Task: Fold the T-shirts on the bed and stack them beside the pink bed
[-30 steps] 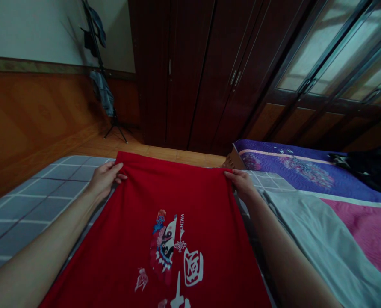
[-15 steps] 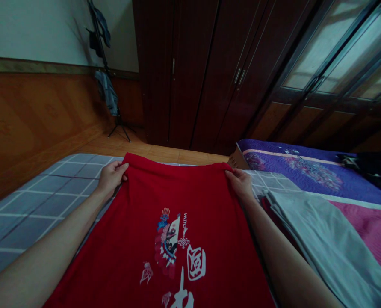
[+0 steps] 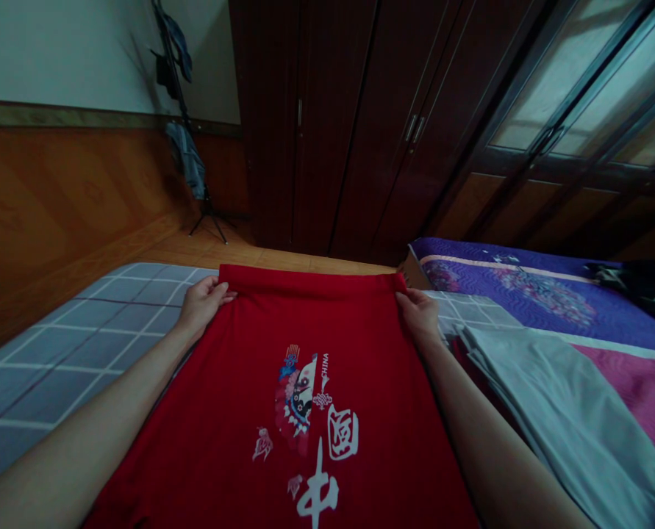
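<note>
A red T-shirt (image 3: 239,389) with a printed mask and white characters is spread out before me, its printed side up and its far edge pulled straight. At the far left corner my left hand (image 3: 203,305) is closed, pinching the cloth between thumb and fingers. My right hand (image 3: 420,316) grips the far right corner in the same way, its fingers partly hidden by the fabric. The shirt's near end runs out of view at the bottom.
A grey checked bedsheet (image 3: 84,353) lies under the shirt. On the right are folded pale grey cloth (image 3: 559,404), a purple bedspread (image 3: 525,286) and dark cloth (image 3: 647,286). Beyond stand a dark wardrobe (image 3: 327,132) and a coat stand (image 3: 181,95).
The shirt's far edge has straightened, and its print sits slightly higher and further right. Both hands keep hold of the cloth and have shifted a little to the right.
</note>
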Tool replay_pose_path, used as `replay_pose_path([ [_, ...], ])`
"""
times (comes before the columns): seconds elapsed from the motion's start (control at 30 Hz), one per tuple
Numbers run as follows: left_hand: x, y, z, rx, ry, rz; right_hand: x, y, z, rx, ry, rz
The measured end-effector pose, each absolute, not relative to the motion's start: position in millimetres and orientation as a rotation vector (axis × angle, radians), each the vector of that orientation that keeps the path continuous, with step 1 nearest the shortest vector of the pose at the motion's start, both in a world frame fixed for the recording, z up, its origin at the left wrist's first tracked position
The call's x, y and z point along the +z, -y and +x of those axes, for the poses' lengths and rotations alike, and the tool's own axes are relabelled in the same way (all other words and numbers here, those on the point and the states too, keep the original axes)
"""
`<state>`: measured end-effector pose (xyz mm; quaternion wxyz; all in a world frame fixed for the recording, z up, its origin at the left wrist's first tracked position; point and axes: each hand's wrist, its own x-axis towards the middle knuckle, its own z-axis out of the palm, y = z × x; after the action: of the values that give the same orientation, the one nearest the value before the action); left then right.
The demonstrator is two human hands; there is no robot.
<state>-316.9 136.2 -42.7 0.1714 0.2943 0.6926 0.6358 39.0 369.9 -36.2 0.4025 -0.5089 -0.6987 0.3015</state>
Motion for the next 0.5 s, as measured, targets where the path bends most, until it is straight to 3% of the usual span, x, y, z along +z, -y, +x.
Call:
replay_pose_path([
  [0.13, -39, -135, -315, 1.755, -2.167, 0.909, -30, -362, 43, 0.58, 1.897, -1.414],
  [0.23, -30, -132, -301, 1.598, -2.382, 1.411, -21, -346, 36, 0.363, 2.014, -1.39],
  [0.37, -32, -131, -281, 0.893, -2.156, 2.084, -15, -320, 16, 0.118, 2.504, -0.933],
  [0.5, -51, -130, -292, 0.39, -2.342, 2.054, -29, -316, 9, 0.093, 2.788, -0.854],
])
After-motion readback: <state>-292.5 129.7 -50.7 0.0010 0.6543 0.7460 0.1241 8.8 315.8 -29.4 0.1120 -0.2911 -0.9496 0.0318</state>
